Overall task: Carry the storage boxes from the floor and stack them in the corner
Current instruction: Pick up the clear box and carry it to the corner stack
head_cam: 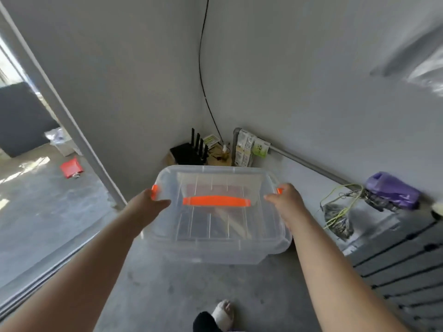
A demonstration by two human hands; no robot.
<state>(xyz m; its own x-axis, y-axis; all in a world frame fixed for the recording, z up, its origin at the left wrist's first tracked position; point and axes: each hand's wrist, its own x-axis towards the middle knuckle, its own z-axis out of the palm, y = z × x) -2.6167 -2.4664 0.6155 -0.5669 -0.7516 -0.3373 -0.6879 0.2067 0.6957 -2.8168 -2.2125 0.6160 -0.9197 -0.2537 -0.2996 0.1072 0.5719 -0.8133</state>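
Observation:
A clear plastic storage box (pixel 217 226) with a lid, an orange handle (pixel 216 201) on top and orange side latches sits in the middle of the view, above the grey floor. My left hand (pixel 149 202) grips its left edge by the orange latch. Its right edge is gripped by my right hand (pixel 286 198). Dark contents show dimly through the lid. The room corner lies just beyond the box.
In the corner stand a black router (pixel 189 152) with antennas, small cartons (pixel 244 149) and a cable down the wall. A purple jug (pixel 393 192) and tangled cords (pixel 338 216) lie at the right wall. A sliding door frame (pixel 72 130) is on the left. My foot (pixel 224 315) shows below.

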